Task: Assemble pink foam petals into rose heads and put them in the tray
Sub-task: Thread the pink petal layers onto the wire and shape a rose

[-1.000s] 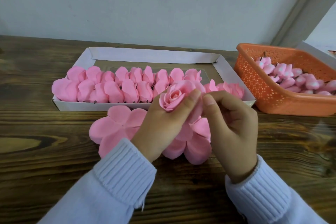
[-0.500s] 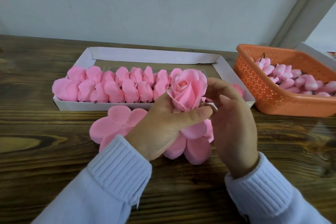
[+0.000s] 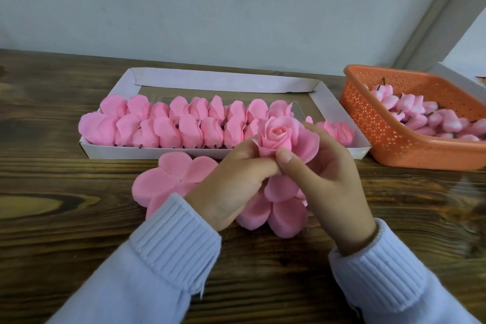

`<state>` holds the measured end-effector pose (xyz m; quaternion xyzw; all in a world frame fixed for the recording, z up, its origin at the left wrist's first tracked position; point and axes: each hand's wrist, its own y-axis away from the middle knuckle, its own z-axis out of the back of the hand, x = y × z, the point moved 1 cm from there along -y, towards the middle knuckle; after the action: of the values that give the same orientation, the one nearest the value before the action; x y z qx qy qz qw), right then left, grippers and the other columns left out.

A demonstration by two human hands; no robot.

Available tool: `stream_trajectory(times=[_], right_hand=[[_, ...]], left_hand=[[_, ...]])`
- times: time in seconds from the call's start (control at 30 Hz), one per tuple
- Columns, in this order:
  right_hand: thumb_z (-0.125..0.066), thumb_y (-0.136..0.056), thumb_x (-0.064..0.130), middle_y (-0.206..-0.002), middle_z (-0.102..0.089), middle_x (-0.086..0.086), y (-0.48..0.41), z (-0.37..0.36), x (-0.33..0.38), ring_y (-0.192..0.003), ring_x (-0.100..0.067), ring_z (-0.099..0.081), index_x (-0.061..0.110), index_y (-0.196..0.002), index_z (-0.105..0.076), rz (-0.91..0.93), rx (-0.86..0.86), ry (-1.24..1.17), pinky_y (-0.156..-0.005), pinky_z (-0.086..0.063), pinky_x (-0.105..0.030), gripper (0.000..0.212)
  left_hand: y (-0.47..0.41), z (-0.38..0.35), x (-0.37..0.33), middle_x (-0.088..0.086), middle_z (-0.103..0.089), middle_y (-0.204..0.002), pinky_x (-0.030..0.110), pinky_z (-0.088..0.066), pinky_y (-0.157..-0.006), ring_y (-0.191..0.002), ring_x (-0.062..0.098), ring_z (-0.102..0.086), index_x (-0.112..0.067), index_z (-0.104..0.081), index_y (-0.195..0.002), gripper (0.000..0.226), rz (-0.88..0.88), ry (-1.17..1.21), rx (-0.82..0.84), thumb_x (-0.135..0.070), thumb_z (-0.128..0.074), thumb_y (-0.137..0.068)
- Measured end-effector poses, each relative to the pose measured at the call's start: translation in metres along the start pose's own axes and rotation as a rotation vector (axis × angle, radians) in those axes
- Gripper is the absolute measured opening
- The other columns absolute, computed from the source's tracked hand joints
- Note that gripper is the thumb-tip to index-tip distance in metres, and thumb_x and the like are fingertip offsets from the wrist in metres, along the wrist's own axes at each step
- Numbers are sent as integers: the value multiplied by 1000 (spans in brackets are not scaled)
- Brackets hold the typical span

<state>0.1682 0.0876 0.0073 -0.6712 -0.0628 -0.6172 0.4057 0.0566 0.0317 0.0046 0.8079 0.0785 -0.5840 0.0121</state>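
Rose (image 3: pixel 280 134) held above tabletop (image 3: pixel 52 218), just before tray (image 3: pixel 223 81), pinched at its base between left hand (image 3: pixel 236 187) and right hand (image 3: pixel 326 179). Both grips pressed on the outer petals. Best kept light: cup petals evenly round the bud, avoid creasing foam. Loose petals (image 3: pixel 171 179) beneath for later; tray's right end free.

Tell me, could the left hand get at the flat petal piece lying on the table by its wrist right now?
Probably not yet: the left hand and right hand both grip the rose head. The flat petal piece lies uncovered beside the left wrist with nothing on it, so once that hand lets go the way looks free.
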Motion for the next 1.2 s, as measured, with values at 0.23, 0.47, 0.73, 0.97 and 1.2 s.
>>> stream_trajectory(times=[0.23, 0.47, 0.73, 0.97, 1.2], right_hand=[[-62, -86, 15, -94, -74, 6, -4, 4, 6, -87, -7, -69, 17, -100, -69, -3, 121, 4, -74, -51, -17, 16], [-67, -87, 19, -97, -73, 4, -3, 6, 5, -90, -10, -68, 17, -103, -68, -9, 144, -45, -75, -53, -20, 16], [-51, -92, 42, -115, -68, -5, -5, 6, -2, -107, -19, -64, 14, -120, -57, -181, -3, -144, -84, -52, -33, 40], [-69, -86, 10, -70, -69, -11, 0, -1, -7, -64, -11, -64, 4, -86, -68, -217, 51, 90, -61, -48, -18, 6], [-63, -84, 13, -65, -62, 6, 3, -1, -3, -60, -11, -57, 15, -75, -62, 106, -231, 387, -56, -47, -24, 10]], left_hand=[[3, 6, -10, 5, -70, -90, 31, -55, -84, -95, 18, -67, -15, -70, -97, 32, -35, -203, 113, 2, -57, -74], [4, 7, -9, 12, -68, -99, 48, -48, -98, -108, 31, -64, -16, -70, -102, 32, 17, -123, 126, -1, -60, -76], [-2, 9, -10, 22, -56, -97, 51, -44, -91, -95, 32, -55, 12, -58, -104, 38, -75, 182, -150, -12, -59, -75], [-2, 14, -9, 4, -69, -83, 37, -53, -71, -84, 24, -66, -10, -70, -83, 20, -93, 187, -335, -24, -59, -73], [0, 7, -10, 28, -65, -102, 63, -49, -86, -100, 43, -64, -4, -68, -95, 31, -132, -41, -450, -23, -65, -72]])
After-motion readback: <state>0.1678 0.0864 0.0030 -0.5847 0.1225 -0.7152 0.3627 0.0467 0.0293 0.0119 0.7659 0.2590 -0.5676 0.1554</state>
